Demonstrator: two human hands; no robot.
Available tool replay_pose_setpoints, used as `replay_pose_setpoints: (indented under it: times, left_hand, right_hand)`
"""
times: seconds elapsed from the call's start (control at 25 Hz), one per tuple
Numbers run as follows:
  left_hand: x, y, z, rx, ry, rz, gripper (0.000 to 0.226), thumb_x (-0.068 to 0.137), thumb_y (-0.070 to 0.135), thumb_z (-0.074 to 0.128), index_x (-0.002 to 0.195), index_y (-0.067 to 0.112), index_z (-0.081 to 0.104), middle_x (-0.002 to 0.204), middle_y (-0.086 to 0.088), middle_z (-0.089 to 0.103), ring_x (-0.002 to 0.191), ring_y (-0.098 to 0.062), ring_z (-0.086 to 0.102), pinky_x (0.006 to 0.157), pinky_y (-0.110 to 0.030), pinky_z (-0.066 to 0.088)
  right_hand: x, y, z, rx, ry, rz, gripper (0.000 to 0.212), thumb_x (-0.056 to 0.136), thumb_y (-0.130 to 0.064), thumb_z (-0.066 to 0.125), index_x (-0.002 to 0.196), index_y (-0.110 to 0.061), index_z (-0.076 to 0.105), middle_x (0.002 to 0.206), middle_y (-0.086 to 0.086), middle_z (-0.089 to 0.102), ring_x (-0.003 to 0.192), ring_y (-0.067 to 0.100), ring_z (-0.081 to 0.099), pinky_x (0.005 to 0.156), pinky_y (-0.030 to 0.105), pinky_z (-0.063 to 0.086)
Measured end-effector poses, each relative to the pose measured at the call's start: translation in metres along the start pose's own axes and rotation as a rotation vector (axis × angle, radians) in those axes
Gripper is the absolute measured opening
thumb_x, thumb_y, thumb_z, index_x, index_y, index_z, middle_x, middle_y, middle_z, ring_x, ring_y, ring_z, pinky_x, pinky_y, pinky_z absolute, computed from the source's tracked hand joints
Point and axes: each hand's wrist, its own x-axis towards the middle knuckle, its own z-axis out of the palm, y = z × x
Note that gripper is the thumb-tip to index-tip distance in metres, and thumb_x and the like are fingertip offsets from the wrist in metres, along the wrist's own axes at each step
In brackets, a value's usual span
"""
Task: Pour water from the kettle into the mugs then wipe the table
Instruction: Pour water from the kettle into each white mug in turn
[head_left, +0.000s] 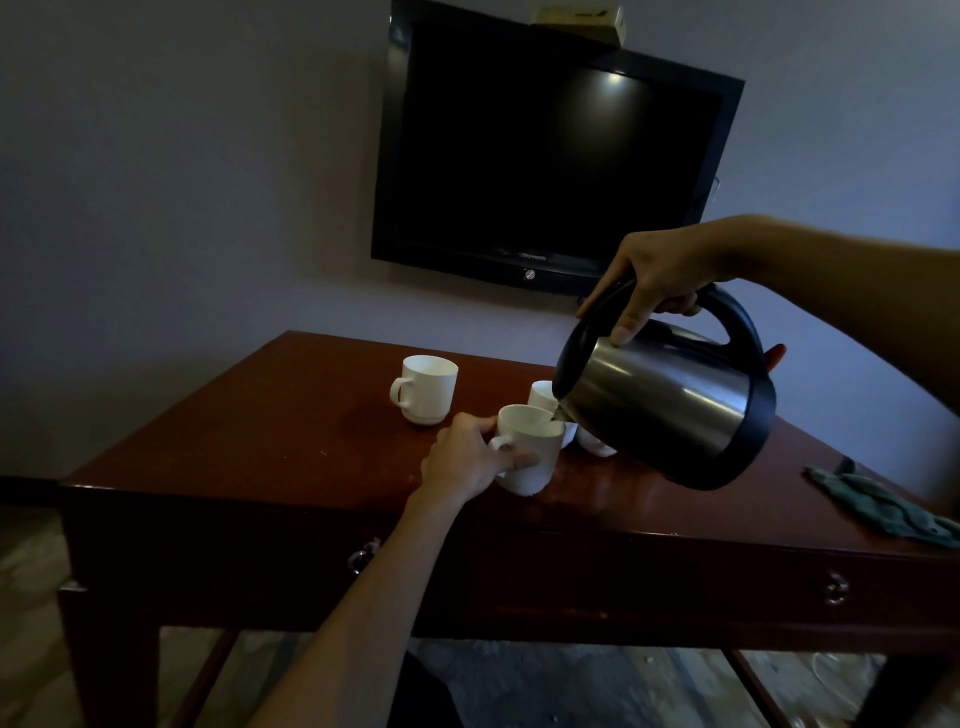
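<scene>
From the head camera, the right hand (655, 280) is curled round the black handle of the brushed-steel electric kettle (670, 405), tipped spout-down over the near white ceramic mug (530, 449), which the left hand (470, 457) grips at its handle on the dark red polished wooden table (249, 441). A thin stream seems to enter the rim. The risk, as I judge it: the spout sits at the mug's far edge, so a steeper tilt could send water over onto the two white mugs behind (544, 396) (one mostly hidden) or the tabletop. A third white mug (426, 388) stands apart at left; the grey-green cloth (883, 506) lies at the right edge
</scene>
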Motion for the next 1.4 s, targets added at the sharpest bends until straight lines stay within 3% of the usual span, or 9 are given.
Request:
replay_pose_setpoints:
  times: [0.4,0.6,1.16,1.4]
  left_hand:
    - [-0.0008,0.0027,0.0004,0.008,0.006,-0.008,0.064,0.068,0.055,0.081,0.123,0.025,0.066,0.11,0.004,0.071,0.104,-0.014,0.061,0.087,-0.041,0.049]
    - [0.0005,0.0006,0.0002,0.023,0.002,-0.019,0.064,0.066,0.058,0.081,0.121,0.027,0.067,0.107,0.006,0.072,0.105,-0.015,0.063,0.089,-0.045,0.051]
    - [0.0007,0.0003,-0.0014,0.024,-0.005,-0.001,0.055,0.068,0.055,0.081,0.112,0.025,0.07,0.103,0.007,0.073,0.099,-0.013,0.064,0.089,-0.047,0.051]
    - [0.0,0.0015,-0.0003,0.009,-0.002,-0.009,0.07,0.066,0.056,0.081,0.126,0.023,0.066,0.116,0.003,0.071,0.111,-0.018,0.061,0.092,-0.045,0.048]
  right_hand:
    - [-0.002,-0.0003,-0.0033,0.001,-0.015,0.004,0.047,0.079,-0.018,0.079,0.124,-0.024,0.068,0.055,0.003,0.053,0.042,0.011,0.041,0.04,0.02,0.04]
    - [-0.0031,-0.0023,-0.0065,-0.002,-0.028,0.0,0.047,0.076,-0.021,0.08,0.122,-0.024,0.07,0.061,0.01,0.049,0.045,0.014,0.04,0.04,0.02,0.04]
    - [-0.0006,-0.0023,-0.0051,-0.007,-0.02,0.021,0.051,0.073,-0.025,0.079,0.122,-0.024,0.069,0.059,0.007,0.051,0.045,0.013,0.042,0.041,0.02,0.041]
    - [0.0003,-0.0041,-0.0023,-0.027,0.002,0.019,0.043,0.08,-0.02,0.077,0.122,-0.023,0.069,0.051,-0.003,0.055,0.041,0.007,0.043,0.04,0.019,0.041]
